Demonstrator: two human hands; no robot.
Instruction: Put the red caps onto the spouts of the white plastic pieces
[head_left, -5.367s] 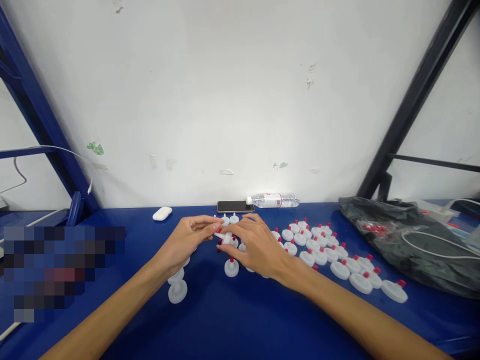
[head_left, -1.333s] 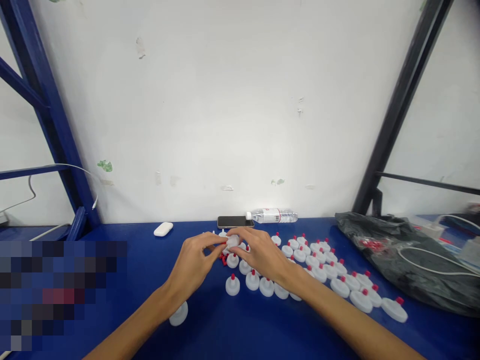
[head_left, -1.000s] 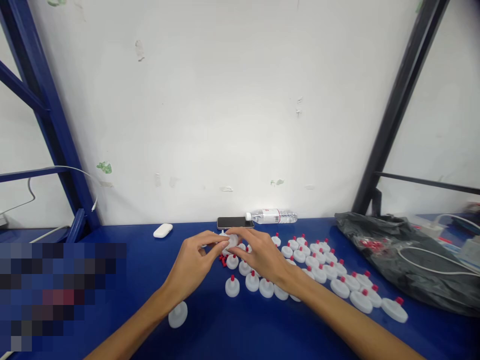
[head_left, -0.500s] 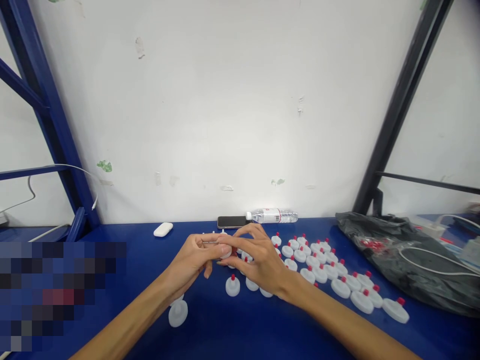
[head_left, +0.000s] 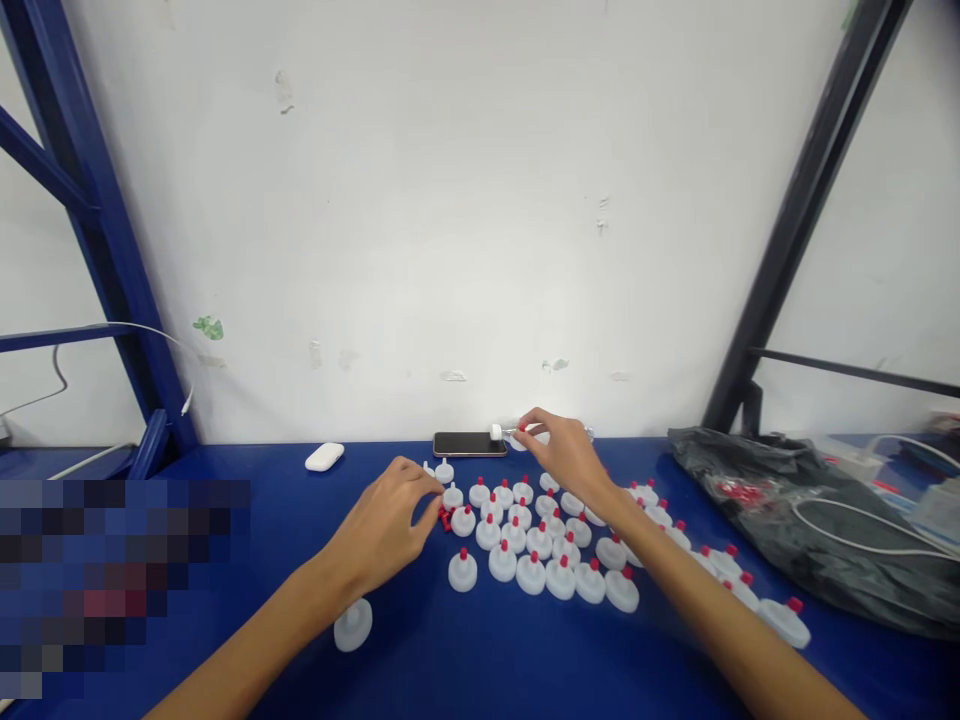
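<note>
My right hand (head_left: 559,450) is closed in a pinch on the red tip of a white nozzle lid (head_left: 517,443), near the back of the table. My left hand (head_left: 390,515) has its thumb and fingertips close together beside a small pile of red caps (head_left: 447,519) and an uncapped white nozzle lid (head_left: 452,495). What sits between those tips is too small to make out. Right of it stand several round white nozzle lids (head_left: 503,562) with red caps. Another lid without red (head_left: 352,625) lies under my left wrist.
A phone (head_left: 470,444) and a clear bottle with a white cap (head_left: 496,432) lie by the wall. A white earbud case (head_left: 325,457) is at the left back. On the right lies a black plastic bag (head_left: 810,560) with a bag of red pieces (head_left: 742,492) on it.
My hands, together around a lid before, are now apart. The right has moved up and right with a red-capped lid; the left has lowered to beside the red caps.
</note>
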